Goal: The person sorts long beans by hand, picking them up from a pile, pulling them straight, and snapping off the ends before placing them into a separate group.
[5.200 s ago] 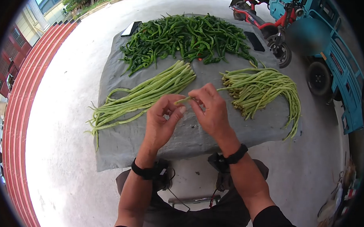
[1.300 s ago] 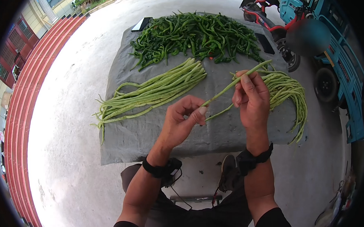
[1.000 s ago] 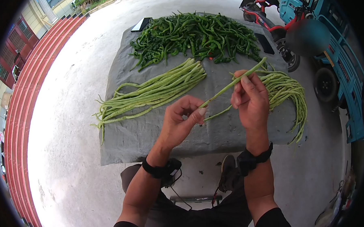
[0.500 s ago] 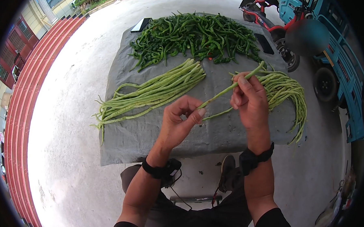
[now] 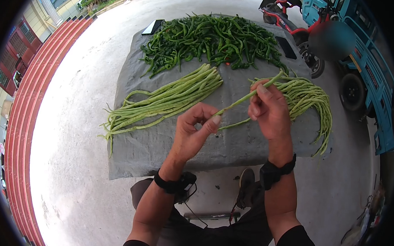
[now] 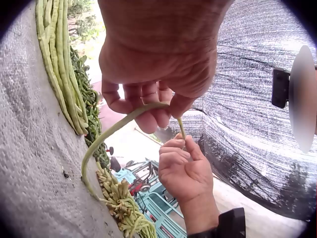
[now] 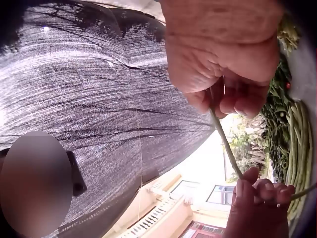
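Observation:
In the head view my left hand [image 5: 195, 129] and right hand [image 5: 271, 111] hold one long bean [image 5: 236, 104] above a grey cloth [image 5: 172, 155]. The left thumb and fingers pinch it; from there a stretch slants up to the right fingers, its tip sticking out beyond them. In the left wrist view another length of the bean [image 6: 94, 144] curves from the left fingers towards the cloth. The right wrist view has a taut piece of bean [image 7: 228, 144] between both hands. Left of the hands lies a neat bundle of long beans [image 5: 165, 96]; a looser pile [image 5: 308, 100] lies behind the right hand.
A heap of green chili peppers [image 5: 211, 41] covers the cloth's far part. Flat phone-like slabs lie at its back left [image 5: 153, 27] and right [image 5: 286, 47]. Red steps [image 5: 47, 112] run along the left; a blue cargo tricycle [image 5: 371, 80] stands on the right.
About five seconds ago both hands were close together at a bean's end; now they are apart with bean stretched between. Over the last second both have drifted slightly left, the bean's tip lower.

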Demonstrator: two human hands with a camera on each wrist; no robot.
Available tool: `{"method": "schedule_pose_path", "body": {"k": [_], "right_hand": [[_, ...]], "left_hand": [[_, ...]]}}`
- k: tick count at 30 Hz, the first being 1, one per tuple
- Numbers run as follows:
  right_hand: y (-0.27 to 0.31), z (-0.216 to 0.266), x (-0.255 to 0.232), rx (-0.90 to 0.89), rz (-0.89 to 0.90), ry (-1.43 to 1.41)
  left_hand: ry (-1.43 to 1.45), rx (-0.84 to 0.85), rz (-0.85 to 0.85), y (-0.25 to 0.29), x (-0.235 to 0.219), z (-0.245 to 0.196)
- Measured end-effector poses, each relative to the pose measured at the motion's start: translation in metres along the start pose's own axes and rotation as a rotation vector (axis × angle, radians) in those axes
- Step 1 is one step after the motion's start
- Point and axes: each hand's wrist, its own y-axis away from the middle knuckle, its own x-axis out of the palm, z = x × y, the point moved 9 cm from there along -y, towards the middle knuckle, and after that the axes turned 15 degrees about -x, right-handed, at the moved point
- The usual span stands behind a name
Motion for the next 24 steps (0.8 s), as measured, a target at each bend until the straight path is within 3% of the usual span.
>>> {"method": "schedule_pose_path", "body": {"k": [24], "right_hand": [[0.0022,-0.0054,0.0039,-0.035,-0.007,0.071]], "left_hand": [[-0.007,-0.044,0.026,-0.0023,0.0011,0.0074]]}}
